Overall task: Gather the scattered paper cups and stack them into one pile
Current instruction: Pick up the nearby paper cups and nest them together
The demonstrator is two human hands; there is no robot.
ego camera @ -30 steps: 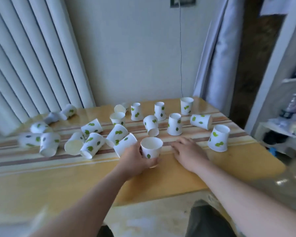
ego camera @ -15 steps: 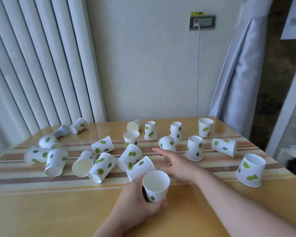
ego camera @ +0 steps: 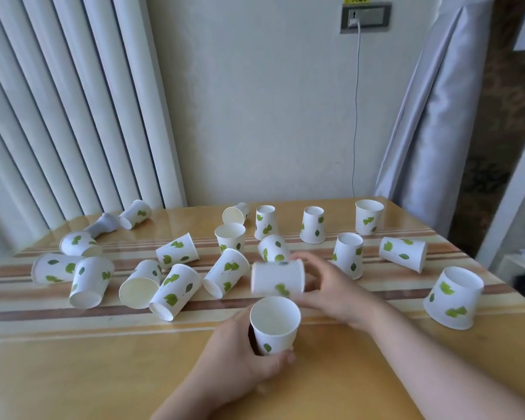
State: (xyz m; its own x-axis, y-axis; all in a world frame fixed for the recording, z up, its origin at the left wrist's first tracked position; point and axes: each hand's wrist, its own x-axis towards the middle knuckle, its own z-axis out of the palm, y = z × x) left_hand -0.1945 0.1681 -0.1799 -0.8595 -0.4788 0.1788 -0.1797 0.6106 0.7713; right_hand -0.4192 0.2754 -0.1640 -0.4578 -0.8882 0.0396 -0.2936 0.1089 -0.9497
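My left hand (ego camera: 240, 362) is wrapped around an upright white paper cup with green leaves (ego camera: 275, 324) near the table's front middle. Just behind it my right hand (ego camera: 331, 286) grips a second cup (ego camera: 278, 278), held on its side and blurred, a little above the table. Several more leaf-printed cups lie scattered across the table (ego camera: 73, 359): tipped ones at the left (ego camera: 91, 281) and middle (ego camera: 225, 272), upside-down ones at the back (ego camera: 312, 224) and at the right (ego camera: 452, 297).
The wooden table with striped bands stands against a white wall. Vertical blinds (ego camera: 58, 116) hang at the back left and a grey curtain (ego camera: 431, 116) at the right. A cable (ego camera: 355, 116) runs down from a wall socket.
My right hand has picked up a cup lying beside the held one and lifted it on its side. The camera has tilted up and moved closer. My left hand keeps its cup.
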